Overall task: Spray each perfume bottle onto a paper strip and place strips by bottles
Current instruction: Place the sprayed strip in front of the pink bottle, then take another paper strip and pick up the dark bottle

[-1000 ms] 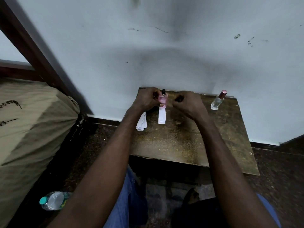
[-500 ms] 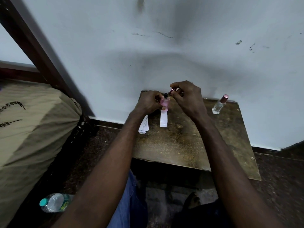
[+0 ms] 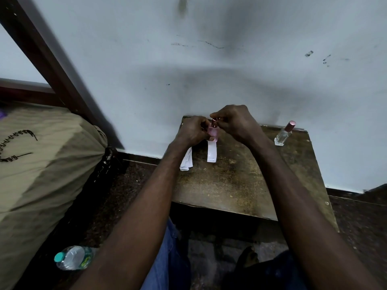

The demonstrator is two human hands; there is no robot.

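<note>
Head view: 2 bare arms reach from the bottom of the frame up to the middle, where both hands meet over the far edge of a worn wooden table (image 3: pixel 240 181).

The left hand (image 3: pixel 192 130) curls its fingers around a pink bottle (image 3: pixel 213 132) and holds it upright, just above or on the table top; which of the 2 I cannot tell. The right hand (image 3: pixel 234 122) is curled above it and pinches the rose-coloured cap (image 3: pixel 214 122) at the bottle's neck with fingertips and thumb. Whether the cap is fully seated is hidden by the fingers.

1 white strip (image 3: pixel 211 152) lies flat on the table directly below the pink bottle in the frame, its upper end under or touching the bottle's base. Just left of it, partly under the left wrist, lies a loose stack of strips (image 3: pixel 187 161).

A clear bottle (image 3: pixel 283 135) with a pink cap stands at the right of the table's far edge, next to the wall (image 3: pixel 230 70), well apart from the hands. No strip lies by it.

At the left of the frame a tan sack (image 3: pixel 41 164) with dark lettering leans under a dark wooden beam (image 3: pixel 48 59). A plastic water bottle (image 3: pixel 72 258) with a teal cap lies on the dark floor (image 3: pixel 360 227) at lower left. Blue denim shows at bottom centre between the arms.
</note>
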